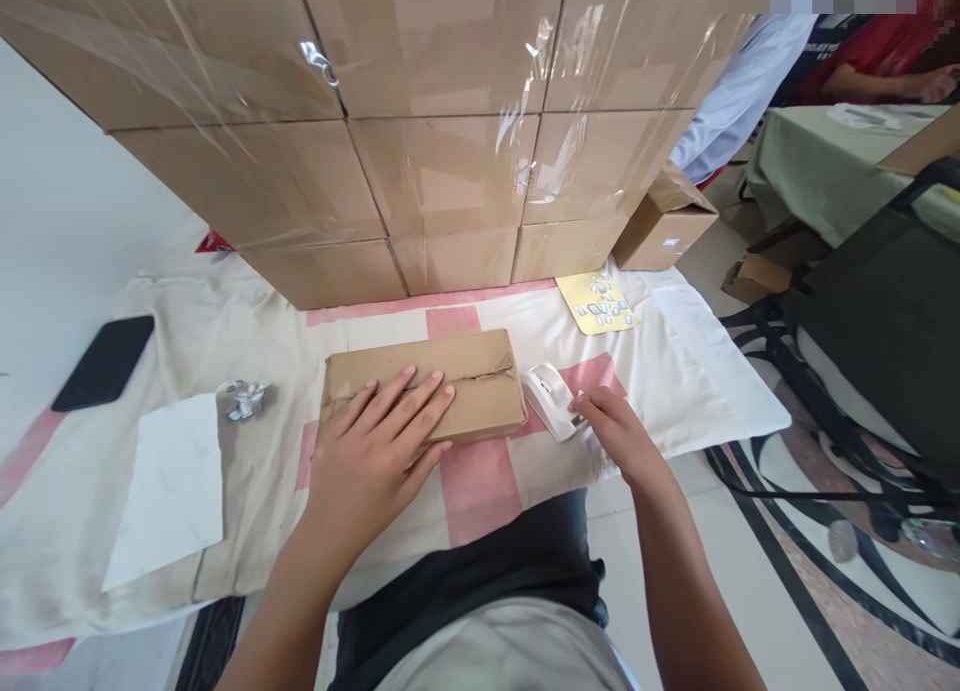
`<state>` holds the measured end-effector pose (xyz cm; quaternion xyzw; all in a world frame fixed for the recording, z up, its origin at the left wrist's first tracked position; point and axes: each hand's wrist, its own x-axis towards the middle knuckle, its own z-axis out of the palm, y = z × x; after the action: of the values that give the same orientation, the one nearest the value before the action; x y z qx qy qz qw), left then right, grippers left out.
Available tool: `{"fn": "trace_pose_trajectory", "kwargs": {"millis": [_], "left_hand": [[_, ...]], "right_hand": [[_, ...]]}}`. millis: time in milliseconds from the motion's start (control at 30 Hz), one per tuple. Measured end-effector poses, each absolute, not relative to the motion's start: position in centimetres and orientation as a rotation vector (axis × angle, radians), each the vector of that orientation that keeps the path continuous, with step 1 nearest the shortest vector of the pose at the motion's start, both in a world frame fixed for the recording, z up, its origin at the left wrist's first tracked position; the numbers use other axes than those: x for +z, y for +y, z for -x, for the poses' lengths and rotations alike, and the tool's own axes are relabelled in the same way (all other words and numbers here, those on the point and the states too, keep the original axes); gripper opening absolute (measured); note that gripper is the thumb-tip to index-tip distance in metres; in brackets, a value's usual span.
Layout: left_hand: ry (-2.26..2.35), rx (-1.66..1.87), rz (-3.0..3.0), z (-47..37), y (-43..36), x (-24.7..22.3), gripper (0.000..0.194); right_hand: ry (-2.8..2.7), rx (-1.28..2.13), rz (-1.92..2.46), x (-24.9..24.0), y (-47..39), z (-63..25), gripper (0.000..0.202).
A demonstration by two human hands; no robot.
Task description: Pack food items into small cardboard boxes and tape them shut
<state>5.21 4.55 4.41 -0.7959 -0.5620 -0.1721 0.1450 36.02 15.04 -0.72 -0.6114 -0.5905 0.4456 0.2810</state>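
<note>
A closed brown cardboard box (480,363) lies flat on the cloth-covered table (285,511). My left hand (386,436) rests palm down on its top, fingers spread. Just right of the box is a white tape dispenser (549,399), close to the box's right end. At the dispenser's near right side, the fingertips of my right hand (609,421) are pinched together; what they hold, if anything, is too small to make out. A yellow sheet (581,318) bearing several small white pieces lies beyond the dispenser.
Stacked, plastic-wrapped cartons (450,171) wall off the table's back. Left are a black phone (105,363), white paper (169,491) and a crumpled clear bundle (246,399). At right are an open carton (664,221), a dark chair (885,321) and other people.
</note>
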Motion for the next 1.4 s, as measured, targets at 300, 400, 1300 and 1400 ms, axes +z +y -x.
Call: {"fn": "trace_pose_trajectory", "kwargs": {"millis": [300,400,1300,1400], "left_hand": [[-1.646,-0.566,2.253,-5.5,4.3,4.0,0.059],[-1.623,-0.566,2.231,-5.5,4.2,3.9,0.058],[-1.588,-0.637,2.189,-5.5,4.4,3.7,0.053],[-1.571,-0.641,2.191,-5.4,4.4,3.7,0.054]], "right_hand": [[-1.645,1.358,1.762,1.0,15.8,-35.9,0.039],[-1.545,1.447,1.705,0.7,15.6,-36.1,0.036],[-1.378,1.378,1.679,0.1,14.1,-35.8,0.044],[-1.341,1.362,1.695,-0.2,13.8,-35.7,0.048]]}}
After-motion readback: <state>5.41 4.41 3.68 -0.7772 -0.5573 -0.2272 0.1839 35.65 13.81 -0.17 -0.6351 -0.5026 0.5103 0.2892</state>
